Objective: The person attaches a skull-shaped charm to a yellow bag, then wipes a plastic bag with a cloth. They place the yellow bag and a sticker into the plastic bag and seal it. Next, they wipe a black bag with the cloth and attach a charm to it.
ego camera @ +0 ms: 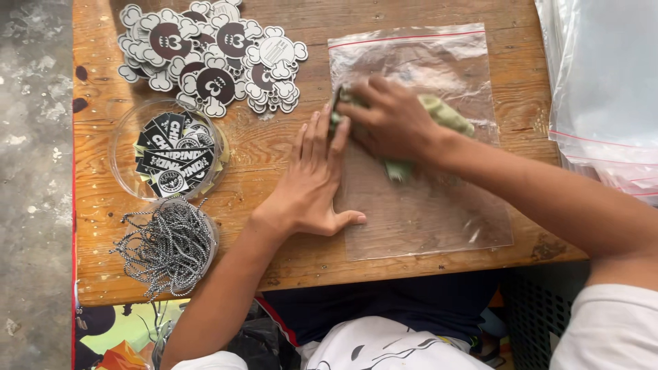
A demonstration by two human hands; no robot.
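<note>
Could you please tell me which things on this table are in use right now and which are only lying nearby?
In use:
left hand, flat on the bag's edge
right hand, pressing the green cloth
clear zip bag

Lying nearby:
pile of die-cut stickers
round tub of tags
ball chains
stack of spare bags

Seen from above: 2 bare forearms, a left hand (312, 181) and a right hand (391, 123) without rings, watch or gloves. Short white sleeves at both shoulders — white shirt front printed with dark curved shapes. Dark navy cloth across the lap.
</note>
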